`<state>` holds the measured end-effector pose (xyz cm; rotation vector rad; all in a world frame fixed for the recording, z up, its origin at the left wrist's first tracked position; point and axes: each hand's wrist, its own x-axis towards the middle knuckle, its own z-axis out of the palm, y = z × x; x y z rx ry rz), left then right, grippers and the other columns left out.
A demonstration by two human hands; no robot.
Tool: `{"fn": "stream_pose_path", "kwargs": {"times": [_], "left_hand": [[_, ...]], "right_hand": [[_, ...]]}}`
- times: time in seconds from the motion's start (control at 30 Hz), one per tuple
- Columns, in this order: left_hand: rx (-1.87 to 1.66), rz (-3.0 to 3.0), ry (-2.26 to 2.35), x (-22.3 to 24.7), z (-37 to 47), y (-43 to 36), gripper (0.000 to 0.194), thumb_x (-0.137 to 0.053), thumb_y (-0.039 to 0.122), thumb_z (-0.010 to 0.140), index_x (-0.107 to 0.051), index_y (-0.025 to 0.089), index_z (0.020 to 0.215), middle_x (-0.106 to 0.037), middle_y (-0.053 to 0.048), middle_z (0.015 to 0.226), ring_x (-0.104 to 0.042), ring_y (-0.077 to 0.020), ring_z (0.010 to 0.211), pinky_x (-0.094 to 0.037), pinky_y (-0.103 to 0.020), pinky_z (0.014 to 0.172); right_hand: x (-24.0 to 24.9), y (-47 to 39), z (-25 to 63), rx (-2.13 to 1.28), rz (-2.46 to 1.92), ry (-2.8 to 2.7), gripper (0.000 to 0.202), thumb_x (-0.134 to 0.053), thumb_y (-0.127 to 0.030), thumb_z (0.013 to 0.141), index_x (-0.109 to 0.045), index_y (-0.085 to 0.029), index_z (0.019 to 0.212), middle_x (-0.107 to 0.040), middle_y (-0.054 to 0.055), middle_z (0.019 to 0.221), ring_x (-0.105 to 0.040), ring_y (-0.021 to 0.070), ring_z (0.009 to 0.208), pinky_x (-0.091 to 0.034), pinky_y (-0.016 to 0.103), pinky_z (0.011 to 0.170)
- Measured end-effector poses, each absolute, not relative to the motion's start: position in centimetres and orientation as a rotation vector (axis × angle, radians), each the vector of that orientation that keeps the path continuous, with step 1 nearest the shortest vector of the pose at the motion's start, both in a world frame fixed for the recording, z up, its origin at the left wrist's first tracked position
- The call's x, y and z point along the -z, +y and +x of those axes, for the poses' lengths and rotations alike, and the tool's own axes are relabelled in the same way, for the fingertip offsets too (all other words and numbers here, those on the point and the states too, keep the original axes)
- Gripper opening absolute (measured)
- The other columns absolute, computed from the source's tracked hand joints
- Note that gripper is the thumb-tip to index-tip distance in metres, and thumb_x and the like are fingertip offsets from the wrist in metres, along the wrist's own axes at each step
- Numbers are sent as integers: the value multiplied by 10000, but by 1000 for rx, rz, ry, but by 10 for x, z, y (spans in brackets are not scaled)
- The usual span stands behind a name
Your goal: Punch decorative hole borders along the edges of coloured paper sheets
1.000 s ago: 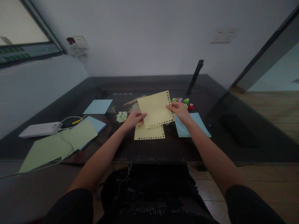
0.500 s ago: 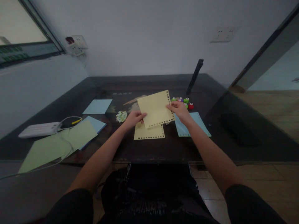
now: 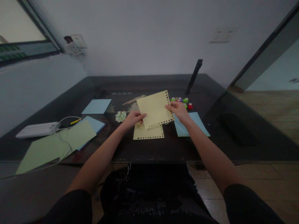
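Hands (image 3: 135, 119) (image 3: 178, 111) pinch a sheet (image 3: 155, 109) by opposite edges; light fingertip pressure should prevent creasing or tearing.

The top sheet (image 3: 154, 109) is pale yellow, with little dark shapes in a row down its right edge and along its bottom. The lower sheet (image 3: 149, 133) is yellow too, with the same kind of dark row. The right paper (image 3: 195, 122) is light blue. The long paper (image 3: 46, 149) is soft green. The small toys (image 3: 185, 100) are green, red and purple, with white spots. The table (image 3: 144, 152) is black, with pale writing.
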<state>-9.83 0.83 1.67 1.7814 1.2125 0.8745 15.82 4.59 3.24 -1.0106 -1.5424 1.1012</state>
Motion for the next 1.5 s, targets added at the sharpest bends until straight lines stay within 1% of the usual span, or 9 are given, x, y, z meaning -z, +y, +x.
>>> {"fn": "stream_pose_path", "kwargs": {"times": [0.13, 0.43, 0.63, 0.83, 1.07, 1.2, 1.5], "left_hand": [[-845, 1801, 1195, -16, -100, 8, 373, -533, 396, 839, -597, 119, 597, -530, -29, 487, -400, -75, 449, -270, -229, 465], [-726, 1837, 1153, -13, -102, 9, 436, -543, 443, 829, -577, 115, 544, -556, -46, 477, -406, -70, 437, -273, -225, 448], [-653, 1740, 1028, -21, -96, 1, 354, -596, 399, 803, -580, 112, 598, -546, -39, 470, -444, -81, 431, -296, -223, 437], [-648, 1698, 1023, -13, -96, 3, 314, -630, 398, 778, -593, 112, 654, -564, -42, 496, -471, -92, 434, -337, -225, 433], [-664, 1698, 1066, -12, -96, 3, 287, -623, 382, 780, -608, 117, 669, -579, -52, 527, -486, -99, 451, -360, -231, 444], [-678, 1710, 1068, -14, -95, 2, 273, -621, 368, 779, -610, 118, 669, -578, -47, 510, -488, -101, 448, -358, -224, 435], [-703, 1724, 1088, -18, -92, 2, 258, -625, 351, 770, -616, 115, 666, -576, -44, 482, -478, -99, 431, -358, -221, 422]], "right_hand": [[-32, 46, 158, -1091, -1037, -1550, 253, -681, -417, 662, -614, -173, 672, -618, 28, 661, -539, 153, 633, -409, 296, 582], [-26, 49, 158, -1163, -1051, -1525, 209, -669, -384, 692, -626, -184, 732, -651, 49, 737, -559, 155, 630, -433, 307, 582], [-28, 47, 157, -1184, -1076, -1560, 230, -653, -407, 708, -625, -187, 769, -656, 55, 743, -566, 161, 615, -433, 308, 556], [-26, 48, 157, -1130, -1077, -1613, 218, -642, -405, 726, -614, -189, 743, -649, 51, 735, -568, 162, 623, -438, 314, 567], [-22, 50, 158, -1115, -1072, -1619, 218, -636, -416, 735, -623, -199, 759, -649, 51, 739, -573, 166, 631, -449, 315, 560], [-24, 48, 157, -1118, -1072, -1607, 223, -639, -419, 728, -623, -198, 759, -653, 49, 732, -571, 163, 633, -450, 306, 555], [-26, 46, 156, -1133, -1058, -1578, 226, -643, -414, 721, -625, -191, 756, -642, 46, 712, -551, 153, 607, -413, 294, 533]]}}
